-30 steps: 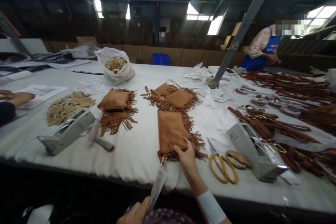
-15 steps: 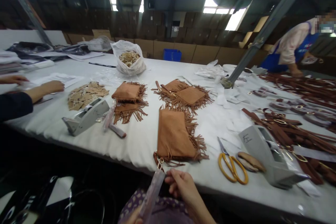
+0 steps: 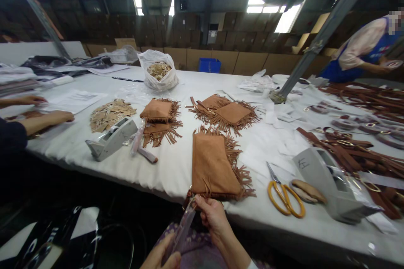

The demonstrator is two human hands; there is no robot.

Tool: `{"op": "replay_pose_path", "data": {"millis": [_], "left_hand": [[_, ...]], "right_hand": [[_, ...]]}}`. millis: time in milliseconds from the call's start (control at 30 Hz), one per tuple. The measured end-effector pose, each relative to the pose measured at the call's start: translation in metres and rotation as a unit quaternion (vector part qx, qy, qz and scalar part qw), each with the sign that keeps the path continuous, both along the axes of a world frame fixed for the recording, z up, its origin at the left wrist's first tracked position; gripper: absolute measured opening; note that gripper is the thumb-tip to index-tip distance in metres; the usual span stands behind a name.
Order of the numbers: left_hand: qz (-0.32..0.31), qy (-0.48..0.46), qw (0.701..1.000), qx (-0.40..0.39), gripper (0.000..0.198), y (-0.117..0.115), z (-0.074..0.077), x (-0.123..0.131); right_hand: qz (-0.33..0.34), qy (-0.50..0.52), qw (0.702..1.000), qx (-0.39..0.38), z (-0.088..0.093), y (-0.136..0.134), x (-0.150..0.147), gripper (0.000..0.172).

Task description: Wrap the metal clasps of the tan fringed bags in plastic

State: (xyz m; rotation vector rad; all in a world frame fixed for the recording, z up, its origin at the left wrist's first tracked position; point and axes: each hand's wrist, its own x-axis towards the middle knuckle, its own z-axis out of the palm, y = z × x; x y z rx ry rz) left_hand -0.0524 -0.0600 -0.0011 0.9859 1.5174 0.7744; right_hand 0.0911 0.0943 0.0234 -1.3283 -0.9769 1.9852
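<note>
A brown fringed pouch (image 3: pixel 210 164) lies at the table's front edge, its clasp end hanging at the lower left corner. From there a strap in a clear plastic sleeve (image 3: pixel 184 227) runs down toward my lap. My left hand (image 3: pixel 164 252) is closed around the lower part of the sleeve. My right hand (image 3: pixel 211 214) pinches the top end of the strap, by the metal clasp, just under the pouch. Yellow-handled scissors (image 3: pixel 285 197) rest to the right of the pouch.
Grey tape dispensers stand at left (image 3: pixel 112 138) and right (image 3: pixel 334 185). More fringed pouches (image 3: pixel 233 115), tan pieces (image 3: pixel 112 113), a filled plastic bag (image 3: pixel 159 71) and brown straps (image 3: pixel 356 147) lie around. Other people's hands (image 3: pixel 59 119) are at far left; another person (image 3: pixel 362 52) bends at right.
My right hand has moved up and left onto the clasp end of the strap. My left hand has come further into view. The person at right has lifted a hand from the straps.
</note>
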Motion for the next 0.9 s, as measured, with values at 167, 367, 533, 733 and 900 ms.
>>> {"op": "replay_pose_path", "data": {"millis": [167,367,533,733,900], "left_hand": [[0.028,-0.016,0.999,0.043,0.049,0.047,0.017,0.025],[0.077,-0.075,0.993,0.049,0.055,0.084,0.029,0.031],[0.101,-0.219,0.970,-0.002,0.045,0.098,0.033,0.020],[0.127,-0.251,0.958,-0.051,0.043,0.098,0.031,0.013],[0.153,-0.161,0.975,0.023,0.044,0.101,0.027,0.011]], "right_hand": [[-0.003,-0.113,0.984,0.136,0.003,0.006,0.003,0.041],[0.067,-0.203,0.926,0.312,0.018,0.009,0.013,0.047],[0.061,-0.105,0.986,0.115,0.008,-0.004,0.021,0.056],[0.046,0.006,0.998,-0.039,0.003,-0.006,0.007,0.047],[0.026,-0.014,1.000,-0.001,-0.002,0.000,-0.005,0.049]]}}
